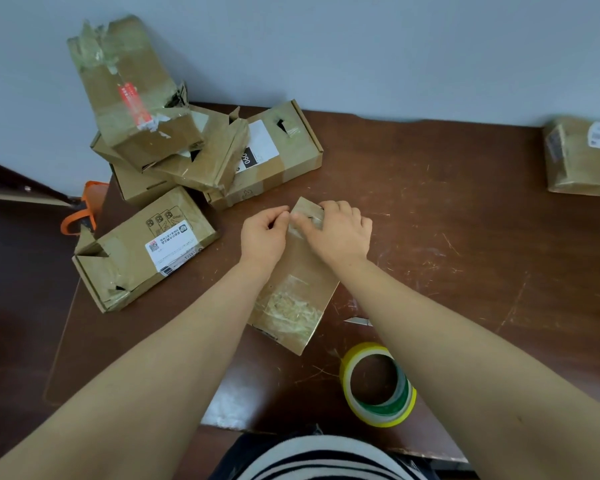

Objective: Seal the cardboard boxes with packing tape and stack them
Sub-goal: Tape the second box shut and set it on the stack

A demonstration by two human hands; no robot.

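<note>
We saw the left hand (264,233) and right hand (342,230) meeting at the far end of a small box (297,282) in the middle of the tabletop (447,220). The left fingertips pinched its edge; the right fingers curled over the end, thumb flat on top. Glossy tape already covered its near end. The tape roll (378,384) lay by the near edge. We judged the job early: a heap of boxes (187,150) at the far left corner, several gaping, awaited sealing and stacking.
</note>
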